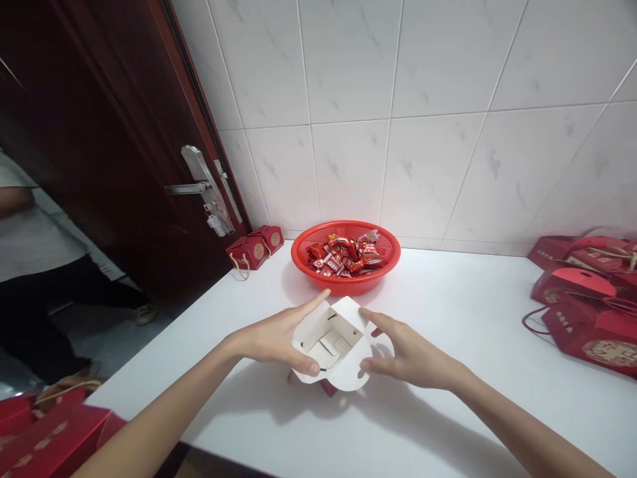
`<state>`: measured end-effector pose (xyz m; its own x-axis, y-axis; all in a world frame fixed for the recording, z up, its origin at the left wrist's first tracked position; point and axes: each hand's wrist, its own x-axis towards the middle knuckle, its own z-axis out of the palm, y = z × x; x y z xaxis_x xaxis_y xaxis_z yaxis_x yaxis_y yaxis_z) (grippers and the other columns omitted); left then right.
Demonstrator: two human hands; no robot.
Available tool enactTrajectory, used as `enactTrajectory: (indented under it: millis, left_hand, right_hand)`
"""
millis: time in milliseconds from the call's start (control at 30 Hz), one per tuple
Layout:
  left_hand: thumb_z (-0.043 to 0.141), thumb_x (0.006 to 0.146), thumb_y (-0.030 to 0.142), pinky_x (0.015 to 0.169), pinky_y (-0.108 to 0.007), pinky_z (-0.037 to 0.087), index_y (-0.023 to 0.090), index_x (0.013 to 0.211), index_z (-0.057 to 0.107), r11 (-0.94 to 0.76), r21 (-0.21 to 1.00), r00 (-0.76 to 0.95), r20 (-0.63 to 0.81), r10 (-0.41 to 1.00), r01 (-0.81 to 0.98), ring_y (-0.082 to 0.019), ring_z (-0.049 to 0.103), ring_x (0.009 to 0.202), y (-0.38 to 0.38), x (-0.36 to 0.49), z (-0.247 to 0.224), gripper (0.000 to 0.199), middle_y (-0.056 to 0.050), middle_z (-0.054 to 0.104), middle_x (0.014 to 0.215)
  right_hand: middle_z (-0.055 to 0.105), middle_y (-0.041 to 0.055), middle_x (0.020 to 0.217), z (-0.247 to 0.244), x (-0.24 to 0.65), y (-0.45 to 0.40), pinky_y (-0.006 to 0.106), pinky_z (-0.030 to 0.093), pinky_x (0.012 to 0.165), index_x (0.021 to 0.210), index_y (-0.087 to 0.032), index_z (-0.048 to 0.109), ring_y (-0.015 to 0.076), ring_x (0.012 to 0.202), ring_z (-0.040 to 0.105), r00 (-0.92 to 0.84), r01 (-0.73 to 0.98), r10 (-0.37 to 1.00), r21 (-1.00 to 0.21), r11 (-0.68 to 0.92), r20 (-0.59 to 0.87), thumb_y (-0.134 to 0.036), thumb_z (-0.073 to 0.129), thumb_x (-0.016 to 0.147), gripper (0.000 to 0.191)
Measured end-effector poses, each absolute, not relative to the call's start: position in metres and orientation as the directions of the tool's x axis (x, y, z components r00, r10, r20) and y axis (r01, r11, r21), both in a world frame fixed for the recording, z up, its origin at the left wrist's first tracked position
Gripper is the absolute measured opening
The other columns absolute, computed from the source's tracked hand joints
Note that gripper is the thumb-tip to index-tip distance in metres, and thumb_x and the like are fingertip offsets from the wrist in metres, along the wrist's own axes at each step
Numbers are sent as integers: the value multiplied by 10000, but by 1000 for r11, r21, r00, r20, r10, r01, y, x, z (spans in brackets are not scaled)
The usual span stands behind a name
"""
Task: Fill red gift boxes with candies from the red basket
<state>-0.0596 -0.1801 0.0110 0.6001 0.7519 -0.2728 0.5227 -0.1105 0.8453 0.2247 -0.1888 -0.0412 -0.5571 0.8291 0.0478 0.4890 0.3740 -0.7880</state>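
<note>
A small cardboard gift box (332, 345), white inside and red outside, stands on the white table with its top flaps spread outward. Its inside shows folded bottom panels and nothing else. My left hand (279, 338) holds the left side, thumb on the near-left flap and index finger stretched toward the back. On the right side, my right hand (405, 348) has its fingertips and thumb on the flaps' edges, with a gap between them. Just behind the box sits a red plastic basket (343, 287) with many wrapped candies (343, 257) in it.
Two small closed red boxes (249, 252) stand at the back left by a dark door (124, 133). Several red boxes with cords (587, 325) lie on the right of the table (448, 425). More red boxes (54, 438) are at lower left. A person (40, 245) is beyond the door.
</note>
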Motion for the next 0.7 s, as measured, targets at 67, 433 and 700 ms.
enactTrajectory:
  millis: [67, 433, 700]
  left_hand:
    - [876, 647, 354, 1086, -428, 445, 283, 1627, -95, -64, 885, 600, -259, 757, 462, -334, 493, 1384, -179, -62, 4, 1381, -130, 473, 1564]
    - [894, 622, 560, 998, -431, 498, 235, 1619, 191, 51, 995, 560, -93, 823, 91, -374, 562, 1285, -177, -55, -67, 1262, -160, 559, 1462]
    - [817, 738, 529, 1000, -415, 512, 219, 1434, 497, -196, 967, 388, 119, 914, 164, -341, 628, 1206, -168, -22, -62, 827, -124, 666, 1319]
  right_hand:
    - [560, 156, 1469, -46, 225, -186, 491, 528, 1006, 1546, -232, 416, 326, 1198, 621, -586, 471, 810, -804, 364, 24, -461, 746, 833, 818]
    - [557, 98, 1480, -56, 234, -165, 467, 525, 1033, 1506, -286, 449, 301, 1268, 587, -603, 363, 795, -865, 347, 66, -407, 744, 836, 742]
    - [601, 117, 1398, -69, 243, -142, 436, 593, 906, 1437, -245, 502, 205, 917, 707, -443, 324, 887, -898, 297, 133, -268, 648, 813, 641]
